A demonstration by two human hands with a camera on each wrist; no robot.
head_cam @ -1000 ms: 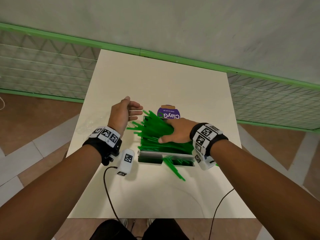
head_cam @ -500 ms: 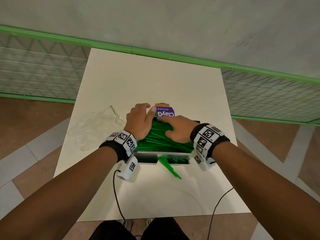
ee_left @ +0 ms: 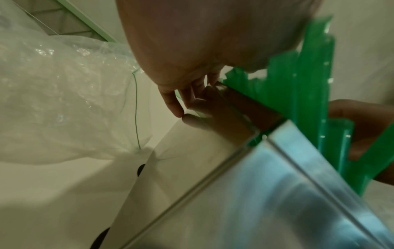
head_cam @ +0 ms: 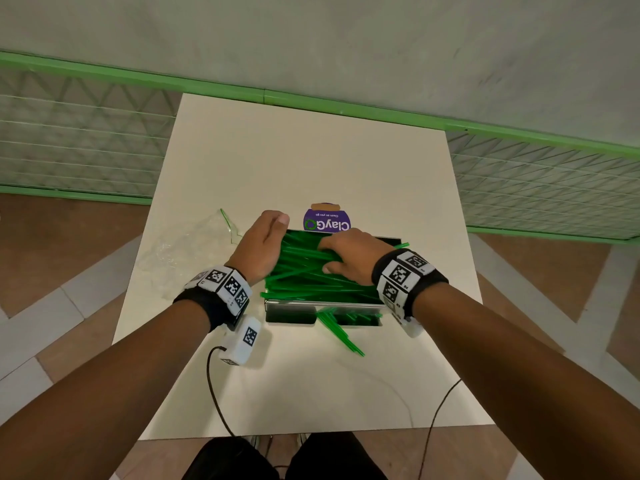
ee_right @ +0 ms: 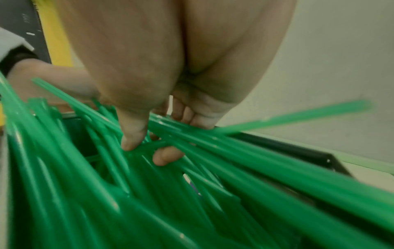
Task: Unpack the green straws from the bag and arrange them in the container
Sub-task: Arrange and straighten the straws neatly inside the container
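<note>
Green straws (head_cam: 311, 275) mostly in the shiny metal container (head_cam: 325, 308) on the worktop (head_cam: 311, 157), piled criss-cross, not lined up. A few straws lie on the worktop against the container's near wall (head_cam: 341, 332), one pokes out over the far right corner. Clear plastic bag (head_cam: 187, 251) looks emptied, crumpled to the left of the container. So unpacking looks done; left to do, by my read: level the pile, pick up the strays.

Right hand (head_cam: 349, 259) on top of the pile, fingers (ee_right: 136, 134) curled round a few straws, thumb pinching from below. Left hand (head_cam: 263, 247) edge-on along the container's left side, fingers (ee_left: 172, 102) straight, grasping nothing, pushing straw ends in.

Head view alone shows the stray straws and a purple ClayGo label (head_cam: 327, 221) lying past the container. Left wrist view alone shows the left fingertips down at the worktop beside the container wall. Right wrist view alone shows the pinch; blurred.
</note>
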